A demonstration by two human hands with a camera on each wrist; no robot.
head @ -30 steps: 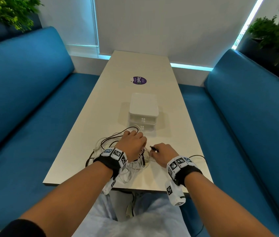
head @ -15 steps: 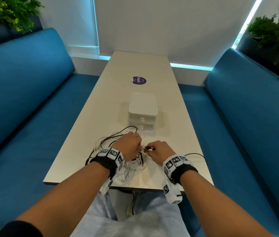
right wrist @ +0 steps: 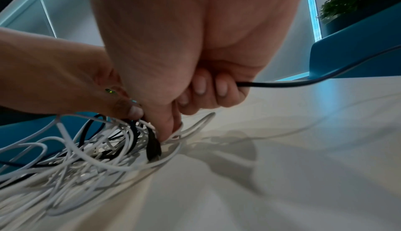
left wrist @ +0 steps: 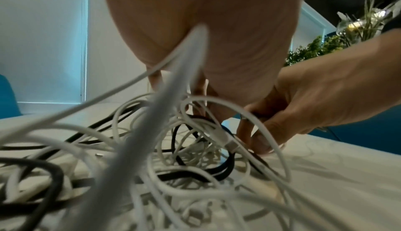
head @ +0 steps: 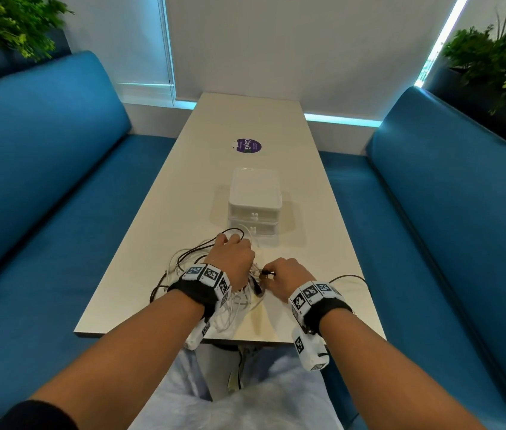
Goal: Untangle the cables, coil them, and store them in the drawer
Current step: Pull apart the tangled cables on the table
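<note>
Long cream-white laminate bench [head: 183,193], set between two blue upholstered seats [head: 37,169].

Item: tangled heap of thin white and black cables [head: 230,301], lying on the near end of the bench, loops spilling toward the near edge and to the left.

Item: small white plastic two-drawer box [head: 255,202], standing on the bench just beyond the heap; both drawers closed, a white loop reaching almost to its lower front.

Left hand [head: 233,262]: knuckles up, directly over the heap, fingers curled down into it. The left wrist view shows white cable running up under the palm, so the grip appears closed on strands of the tangle; which strands cannot be told.

Right hand [head: 283,279]: just right of the heap, near the left hand. Grip closed: thumb and forefinger pinch the black cable [right wrist: 282,84] near its dark plug end [right wrist: 153,146], whose tip sits at the heap's right edge, touching white loops. The remaining fingers [right wrist: 221,89] are folded over the same black cable, which leaves the fist and trails right across the bench.

Also present: round purple sticker [head: 248,146] on the bench beyond the box; green plants [head: 500,63] behind the seats.
</note>
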